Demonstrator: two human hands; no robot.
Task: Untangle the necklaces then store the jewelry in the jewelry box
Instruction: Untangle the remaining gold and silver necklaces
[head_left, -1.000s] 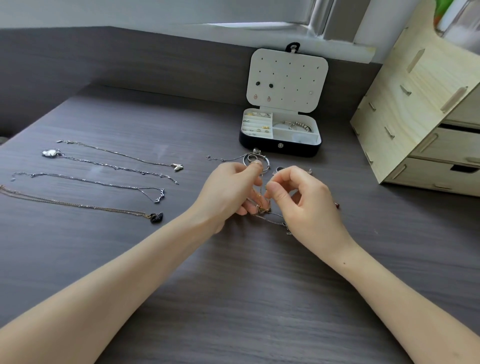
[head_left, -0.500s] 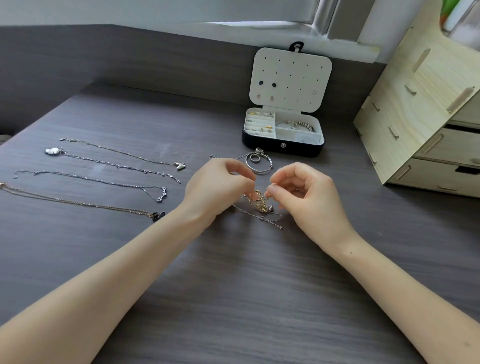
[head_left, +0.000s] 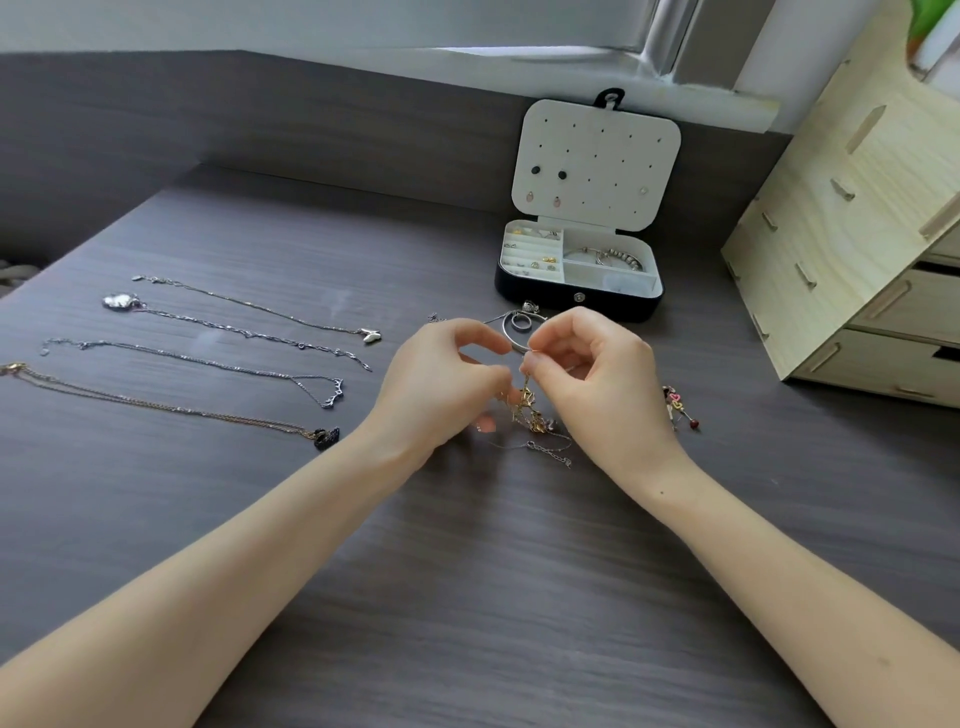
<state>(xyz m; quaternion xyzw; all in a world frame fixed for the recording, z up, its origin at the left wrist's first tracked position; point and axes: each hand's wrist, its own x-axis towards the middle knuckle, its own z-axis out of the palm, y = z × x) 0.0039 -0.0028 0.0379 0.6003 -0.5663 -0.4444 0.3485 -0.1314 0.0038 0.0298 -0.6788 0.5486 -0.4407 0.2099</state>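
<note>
Left hand (head_left: 441, 387) and right hand (head_left: 597, 384) pinch the tangled necklaces (head_left: 531, 413), now lifted slightly at the middle of the tabletop (head_left: 467, 571) — before the open jewelry box (head_left: 576, 302). A gold strand hangs looser than before; storing waits.

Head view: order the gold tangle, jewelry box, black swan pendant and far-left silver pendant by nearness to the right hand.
From the right hand:
1. gold tangle, at its fingers
2. jewelry box, just behind
3. black swan pendant, left
4. silver pendant, far left

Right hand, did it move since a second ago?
Yes. The right hand moved up toward the jewelry box; its knuckles now nearly meet the box's front edge.
</note>
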